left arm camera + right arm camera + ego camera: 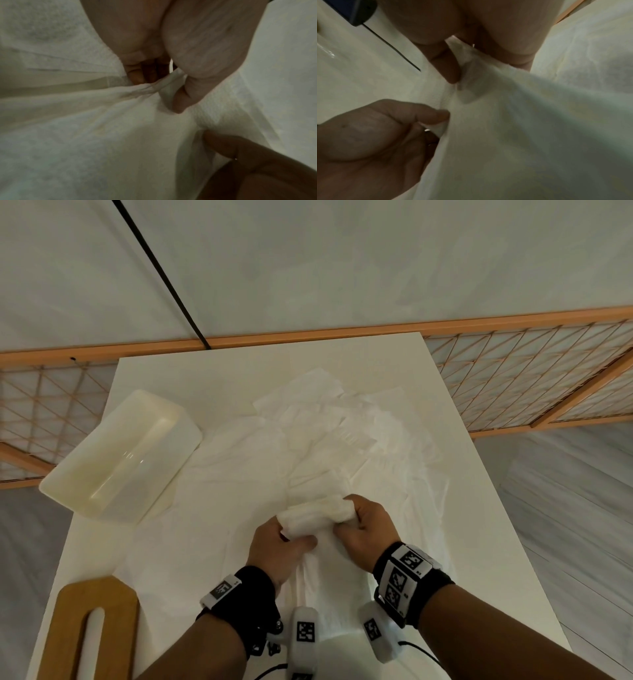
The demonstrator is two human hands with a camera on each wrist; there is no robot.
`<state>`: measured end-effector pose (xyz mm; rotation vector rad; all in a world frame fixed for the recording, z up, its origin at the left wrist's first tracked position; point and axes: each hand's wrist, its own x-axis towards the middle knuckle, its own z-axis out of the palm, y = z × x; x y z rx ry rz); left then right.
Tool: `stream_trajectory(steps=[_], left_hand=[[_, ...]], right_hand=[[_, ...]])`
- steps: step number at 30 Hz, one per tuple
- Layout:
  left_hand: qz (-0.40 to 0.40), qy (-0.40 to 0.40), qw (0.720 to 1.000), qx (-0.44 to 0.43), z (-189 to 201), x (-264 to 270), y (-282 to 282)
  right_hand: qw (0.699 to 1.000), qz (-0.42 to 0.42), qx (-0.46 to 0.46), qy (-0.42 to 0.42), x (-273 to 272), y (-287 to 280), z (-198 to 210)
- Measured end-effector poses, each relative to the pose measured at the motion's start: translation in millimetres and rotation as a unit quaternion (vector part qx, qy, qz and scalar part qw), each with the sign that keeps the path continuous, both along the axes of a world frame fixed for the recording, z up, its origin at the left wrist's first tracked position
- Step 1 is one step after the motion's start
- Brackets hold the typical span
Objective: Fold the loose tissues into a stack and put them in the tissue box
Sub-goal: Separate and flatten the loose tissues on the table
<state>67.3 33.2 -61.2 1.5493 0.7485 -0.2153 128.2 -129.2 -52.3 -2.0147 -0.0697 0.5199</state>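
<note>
Both hands, the left hand (279, 546) and right hand (364, 529), are pinching opposite ends of a tissue (315, 515) above the worktop (178, 573), near the tissue box (120, 455); being light, soft and tearable, it is probably wanting gentle edge grips.

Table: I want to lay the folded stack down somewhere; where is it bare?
Bare table shows between the tissue box and the wooden lid, and along the far edge. The middle is crowded with loose tissues; both hands hold one there.
</note>
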Motion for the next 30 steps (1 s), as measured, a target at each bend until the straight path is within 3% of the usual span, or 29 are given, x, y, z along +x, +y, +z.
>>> stream_trajectory(steps=[5, 10, 14, 18, 26, 30], left_hand=[[-0.089, 0.05, 0.981, 0.164, 0, 9, -2], [-0.133, 0.064, 0.947, 0.285, 5, 19, -2], [-0.256, -0.033, 0.866, 0.429, 15, 44, 3], [-0.418, 0.017, 0.777, 0.471, 18, 67, 1], [-0.438, 0.093, 0.78, 0.437, 14, 83, 2], [-0.415, 0.039, 0.819, 0.395, 15, 76, 9]], right_hand=[[0.986, 0.009, -0.164, 0.034, 15, 10, 2], [0.976, -0.003, -0.211, 0.048, 19, 17, 0], [0.977, -0.03, -0.203, 0.064, 22, 16, -4], [0.974, -0.024, -0.214, 0.069, 23, 16, -3], [0.977, 0.014, -0.21, 0.038, 22, 12, -4], [0.985, 0.002, -0.173, -0.015, 19, 7, -7]])
